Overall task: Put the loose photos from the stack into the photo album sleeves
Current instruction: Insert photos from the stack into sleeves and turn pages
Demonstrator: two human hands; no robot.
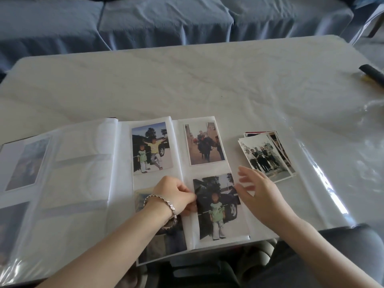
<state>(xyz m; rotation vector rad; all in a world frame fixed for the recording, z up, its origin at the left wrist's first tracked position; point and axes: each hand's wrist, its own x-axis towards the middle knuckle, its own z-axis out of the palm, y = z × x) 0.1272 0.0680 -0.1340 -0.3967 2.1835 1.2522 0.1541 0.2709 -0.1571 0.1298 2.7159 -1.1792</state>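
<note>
An open photo album (pixel 83 173) lies at the table's near edge. Its right page (pixel 230 171) holds a street photo (pixel 204 144) above and a photo of a child by a black car (pixel 220 206) below. The middle page carries a photo of two children (pixel 151 147). My left hand (pixel 176 194), with a metal bracelet on the wrist, pinches the left edge of the lower sleeve beside the child photo. Above that page's right edge hovers my right hand (pixel 259 192), fingers spread and holding nothing. The loose photo stack (pixel 268 155) lies just right of the album, a group photo on top.
The table (pixel 207 80) wears a pale cloth under clear plastic. A dark object (pixel 372 74) lies at its far right edge. A blue-covered sofa (pixel 166 21) stands behind the table. My dark-clothed lap (pixel 311 256) shows below the near edge.
</note>
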